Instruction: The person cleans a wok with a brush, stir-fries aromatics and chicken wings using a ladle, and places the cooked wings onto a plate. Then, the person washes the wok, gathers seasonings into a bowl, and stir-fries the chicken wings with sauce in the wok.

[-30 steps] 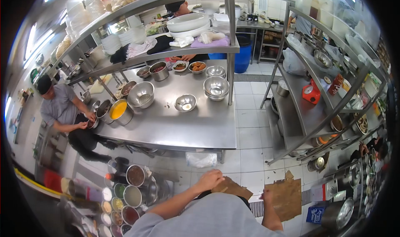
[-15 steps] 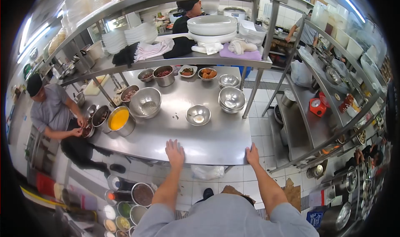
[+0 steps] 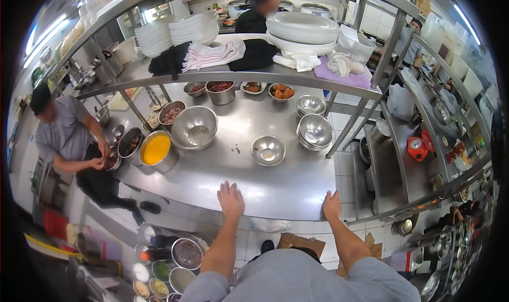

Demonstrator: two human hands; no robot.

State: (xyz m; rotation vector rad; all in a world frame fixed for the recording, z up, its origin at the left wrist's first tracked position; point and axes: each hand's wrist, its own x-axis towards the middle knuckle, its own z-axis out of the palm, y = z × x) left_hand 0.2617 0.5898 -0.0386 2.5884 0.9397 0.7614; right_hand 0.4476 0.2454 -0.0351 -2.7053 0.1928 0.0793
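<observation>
My left hand point(image 3: 230, 200) lies flat on the front part of the steel table point(image 3: 201, 172), fingers apart and holding nothing. At the table's front right corner, my right hand point(image 3: 332, 205) rests on the edge with its thumb and fingers apart, nothing in it. Beyond both hands stands a small steel bowl point(image 3: 268, 150) with a little pale stuff at its bottom. Stacked steel bowls point(image 3: 316, 130) are behind it to the right. Left of these are a large steel bowl point(image 3: 194, 127) and a pot of yellow liquid point(image 3: 158, 149).
A seated co-worker point(image 3: 66, 127) handles food at the left. An overhead shelf point(image 3: 233, 78) bears plates and cloths. Filled containers point(image 3: 187, 253) stand low at the left front. A rack point(image 3: 397, 164) with a red scale point(image 3: 417, 149) is at the right. Cardboard point(image 3: 302, 244) lies on the floor.
Both my hands rose from beside my body onto the table and now rest there. The view has moved closer to the table. The co-worker behind the shelf has turned.
</observation>
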